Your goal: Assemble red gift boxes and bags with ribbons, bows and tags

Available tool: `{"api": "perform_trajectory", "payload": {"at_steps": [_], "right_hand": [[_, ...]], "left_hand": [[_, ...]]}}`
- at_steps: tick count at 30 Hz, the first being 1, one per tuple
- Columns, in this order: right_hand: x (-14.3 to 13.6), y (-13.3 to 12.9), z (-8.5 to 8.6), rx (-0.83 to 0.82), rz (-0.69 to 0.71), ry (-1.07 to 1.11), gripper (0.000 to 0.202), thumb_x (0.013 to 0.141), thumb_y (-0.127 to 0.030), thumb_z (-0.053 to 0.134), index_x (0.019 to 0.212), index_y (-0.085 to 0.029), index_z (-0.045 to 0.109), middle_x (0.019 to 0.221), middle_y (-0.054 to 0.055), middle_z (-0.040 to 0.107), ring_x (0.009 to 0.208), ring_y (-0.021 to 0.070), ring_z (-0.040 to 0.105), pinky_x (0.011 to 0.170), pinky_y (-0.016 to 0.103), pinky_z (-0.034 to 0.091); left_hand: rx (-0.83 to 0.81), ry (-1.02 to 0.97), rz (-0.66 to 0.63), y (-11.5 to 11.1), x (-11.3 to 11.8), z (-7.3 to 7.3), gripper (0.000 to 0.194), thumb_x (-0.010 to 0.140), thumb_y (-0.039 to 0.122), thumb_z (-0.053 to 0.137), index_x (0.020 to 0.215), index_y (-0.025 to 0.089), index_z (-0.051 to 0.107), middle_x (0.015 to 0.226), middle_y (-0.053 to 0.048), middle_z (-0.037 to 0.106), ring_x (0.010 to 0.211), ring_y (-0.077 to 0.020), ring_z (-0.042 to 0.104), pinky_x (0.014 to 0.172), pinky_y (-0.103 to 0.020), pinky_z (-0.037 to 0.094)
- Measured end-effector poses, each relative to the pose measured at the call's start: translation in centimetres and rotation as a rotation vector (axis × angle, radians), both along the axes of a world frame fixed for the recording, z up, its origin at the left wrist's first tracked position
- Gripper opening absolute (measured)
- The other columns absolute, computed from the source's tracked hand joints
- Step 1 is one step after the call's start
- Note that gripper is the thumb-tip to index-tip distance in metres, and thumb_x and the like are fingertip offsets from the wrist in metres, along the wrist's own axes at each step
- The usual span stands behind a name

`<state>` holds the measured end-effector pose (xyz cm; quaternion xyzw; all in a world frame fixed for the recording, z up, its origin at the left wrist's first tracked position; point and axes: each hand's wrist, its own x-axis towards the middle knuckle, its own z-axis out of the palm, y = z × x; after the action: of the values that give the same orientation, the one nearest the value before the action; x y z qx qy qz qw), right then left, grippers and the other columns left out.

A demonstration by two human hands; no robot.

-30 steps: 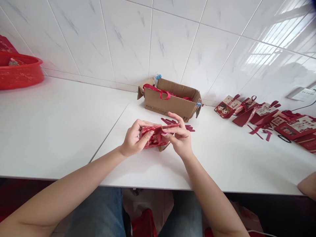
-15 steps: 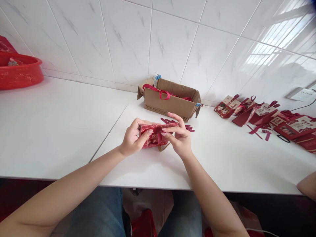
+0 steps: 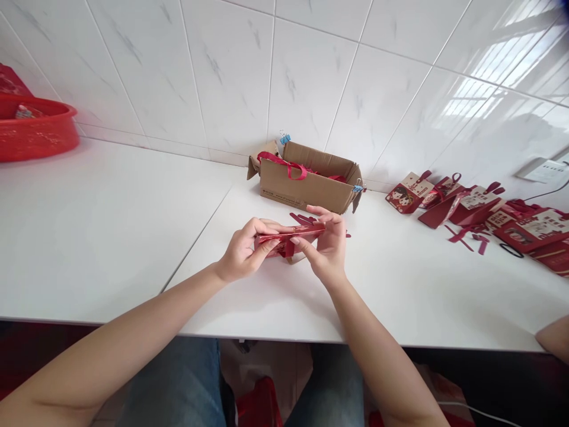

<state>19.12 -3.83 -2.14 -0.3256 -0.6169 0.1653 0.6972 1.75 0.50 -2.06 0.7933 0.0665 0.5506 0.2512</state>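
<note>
A red patterned gift box of folded card is held above the white table between both hands, its upper edge turned toward me. My left hand pinches its left end, thumb on the near side and fingers over the top. At the right end, my right hand grips the edge between thumb and fingers, with one finger stretched outward. A dark red ribbon hangs at the near face of the box, partly hidden. Behind the hands, several dark red strips lie on the table.
A cardboard box with red ribbons and blue binder clips stands against the tiled wall. Finished-looking red and cream boxes line the right side. A red plastic basin is at far left. Another person's arm shows at the right edge.
The red gift box has tipped so that its opening is closed up and its edge faces me. My right hand's fingers have shifted along its right end.
</note>
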Motion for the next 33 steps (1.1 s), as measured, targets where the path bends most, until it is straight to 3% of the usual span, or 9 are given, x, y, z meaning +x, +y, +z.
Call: {"api": "perform_trajectory", "payload": {"at_steps": [4,6,9,17,20,24,29,33], "right_hand": [[0.2,0.1,0.1,-0.075,0.05,-0.068,0.029,0.074,-0.031,0.075,0.093,-0.023,0.055,0.107,0.008,0.064,0.106,0.0222,0.061,0.094,0.044,0.05],[0.2,0.0,0.2,-0.078,0.049,-0.067,0.023,0.074,-0.031,0.074,0.085,-0.022,0.056,0.094,0.005,0.066,0.093,0.02,0.064,0.085,0.041,0.054],[0.0,-0.1,0.2,-0.041,0.015,-0.049,0.022,0.073,-0.028,0.075,0.078,-0.022,0.054,0.083,0.002,0.064,0.08,0.0169,0.064,0.072,0.035,0.055],[-0.8,0.0,-0.8,0.079,-0.042,-0.082,0.02,0.073,-0.02,0.073,0.076,-0.023,0.053,0.08,0.0,0.061,0.075,0.0155,0.062,0.065,0.032,0.053],[-0.9,0.0,-0.9,0.066,-0.077,-0.099,0.021,0.074,-0.024,0.072,0.076,-0.023,0.052,0.08,0.001,0.061,0.073,0.0159,0.062,0.063,0.033,0.053],[-0.7,-0.1,-0.7,0.07,-0.082,-0.096,0.022,0.074,-0.024,0.073,0.076,-0.023,0.051,0.08,0.001,0.06,0.07,0.0148,0.061,0.062,0.032,0.052],[-0.4,-0.2,-0.4,0.065,-0.115,-0.121,0.023,0.074,-0.027,0.072,0.076,-0.023,0.049,0.079,0.001,0.059,0.071,0.0152,0.06,0.062,0.032,0.052],[-0.3,0.0,-0.3,0.104,-0.16,-0.152,0.023,0.074,-0.028,0.071,0.075,-0.023,0.048,0.077,0.0,0.059,0.07,0.0151,0.059,0.062,0.032,0.051]], "left_hand": [[0.004,0.027,-0.029,0.1,0.0,0.1,0.009,0.09,0.015,0.054,0.09,0.021,0.047,0.107,-0.013,0.071,0.108,-0.0225,0.063,0.084,-0.042,0.055],[0.001,0.023,-0.033,0.2,0.0,-0.1,0.007,0.091,0.017,0.053,0.094,0.021,0.048,0.107,-0.013,0.07,0.106,-0.0224,0.064,0.083,-0.041,0.056],[0.044,0.008,0.063,0.3,-0.1,-0.3,0.011,0.089,0.015,0.053,0.099,0.02,0.051,0.103,-0.011,0.064,0.098,-0.0199,0.064,0.081,-0.038,0.055],[0.126,-0.035,0.268,0.0,0.9,-1.4,0.053,0.064,0.027,0.081,0.101,0.022,0.043,0.102,-0.007,0.053,0.092,-0.0209,0.059,0.074,-0.038,0.053],[0.11,-0.068,0.356,0.1,1.4,-1.7,0.047,0.067,0.022,0.079,0.097,0.021,0.042,0.097,-0.005,0.053,0.087,-0.0183,0.059,0.07,-0.032,0.053],[0.123,-0.015,0.363,0.3,1.1,-1.6,0.035,0.073,0.018,0.072,0.096,0.021,0.046,0.091,-0.004,0.056,0.08,-0.0163,0.061,0.065,-0.029,0.052],[0.13,0.035,0.354,0.8,-0.1,-0.9,0.037,0.073,0.019,0.07,0.104,0.021,0.05,0.093,-0.006,0.063,0.084,-0.0193,0.064,0.071,-0.033,0.054],[0.197,0.1,0.476,1.6,-1.2,0.4,0.042,0.065,0.031,0.079,0.098,0.022,0.056,0.094,-0.006,0.066,0.09,-0.0244,0.063,0.079,-0.04,0.05]]}}
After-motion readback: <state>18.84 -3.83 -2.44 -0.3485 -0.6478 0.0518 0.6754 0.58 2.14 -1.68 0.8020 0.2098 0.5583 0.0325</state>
